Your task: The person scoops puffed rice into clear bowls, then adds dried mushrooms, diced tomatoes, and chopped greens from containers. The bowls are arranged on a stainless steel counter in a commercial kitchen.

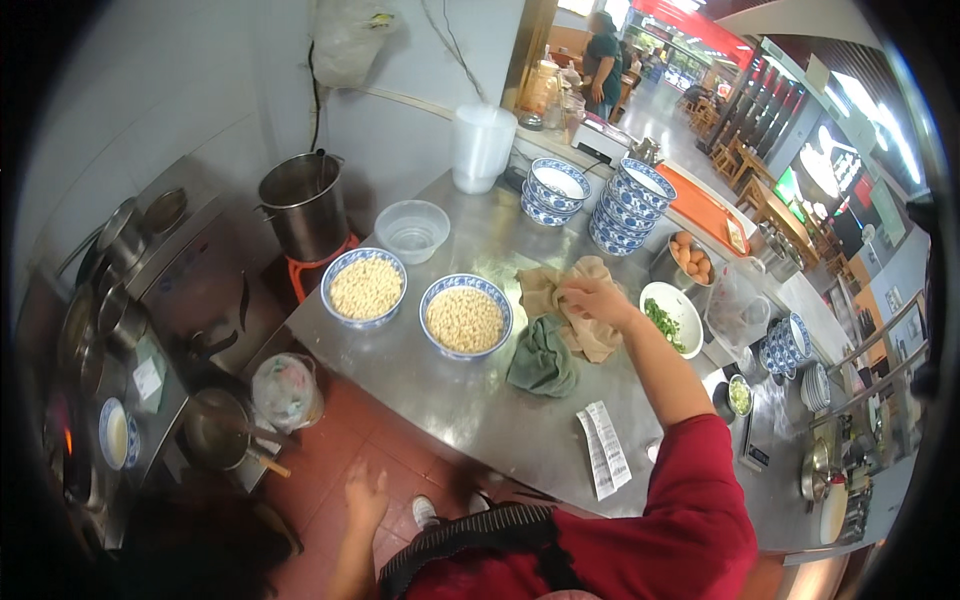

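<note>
My right hand (598,300) reaches across the steel table and is closed on a beige cloth (597,343), its fingertips partly lost among the folds. A crumpled green cloth (543,358) lies against the beige one, on its near left side. My left hand (367,497) hangs over the floor short of the table, holding nothing, fingers apart. Left of the cloths stand two blue-and-white bowls, one bowl (466,352) nearer them and another bowl (364,322) farther left, both heaped with pale noodle-like or bean-like pieces. Right of my hand is a white bowl of chopped greens (662,322).
Paper slips (603,450) lie near the table's front edge. Stacked bowls (628,215), a clear basin (411,231) and a bowl of eggs (690,258) stand toward the back. A tall pot (303,210) and a lined bin (288,390) stand left, beside the stove.
</note>
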`<state>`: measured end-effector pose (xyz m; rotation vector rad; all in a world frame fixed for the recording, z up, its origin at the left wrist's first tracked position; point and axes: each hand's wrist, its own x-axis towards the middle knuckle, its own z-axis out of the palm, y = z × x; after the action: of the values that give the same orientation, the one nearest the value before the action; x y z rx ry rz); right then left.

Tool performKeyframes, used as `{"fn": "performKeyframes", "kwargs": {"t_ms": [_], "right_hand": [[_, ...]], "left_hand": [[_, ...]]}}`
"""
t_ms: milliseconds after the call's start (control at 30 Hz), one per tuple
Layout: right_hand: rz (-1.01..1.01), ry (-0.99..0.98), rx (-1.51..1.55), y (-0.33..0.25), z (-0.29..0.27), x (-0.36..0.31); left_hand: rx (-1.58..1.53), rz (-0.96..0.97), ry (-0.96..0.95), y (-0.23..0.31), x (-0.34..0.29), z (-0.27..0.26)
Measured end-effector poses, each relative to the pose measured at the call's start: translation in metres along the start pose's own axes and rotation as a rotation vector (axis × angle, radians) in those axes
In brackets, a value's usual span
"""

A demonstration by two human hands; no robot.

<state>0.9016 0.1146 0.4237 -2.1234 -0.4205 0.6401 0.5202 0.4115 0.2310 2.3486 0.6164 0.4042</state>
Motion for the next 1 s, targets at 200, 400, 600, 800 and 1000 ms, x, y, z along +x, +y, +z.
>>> {"fn": "performKeyframes", "kwargs": {"t_ms": [200, 400, 600, 800, 1000], "right_hand": [[0.080, 0.150, 0.088, -0.005, -0.061, 0.091], [0.005, 0.174, -0.066, -0.060, -0.074, 0.243], [-0.041, 0.569, -0.247, -0.115, -0.070, 0.373], [-0.362, 1.104, -0.623, -0.137, -0.069, 0.422], [0.231, 0.718, -0.278, -0.127, -0.117, 0.473]], "left_hand": [[-0.117, 0.221, 0.026, 0.043, 0.109, 0.066], [0.013, 0.397, 0.100, 0.075, 0.166, 0.090], [0.068, 0.336, -0.051, 0.065, 0.183, 0.092], [0.098, 0.288, -0.139, 0.056, 0.186, 0.096], [0.175, 0.202, -0.376, 0.043, 0.183, 0.108]]}}
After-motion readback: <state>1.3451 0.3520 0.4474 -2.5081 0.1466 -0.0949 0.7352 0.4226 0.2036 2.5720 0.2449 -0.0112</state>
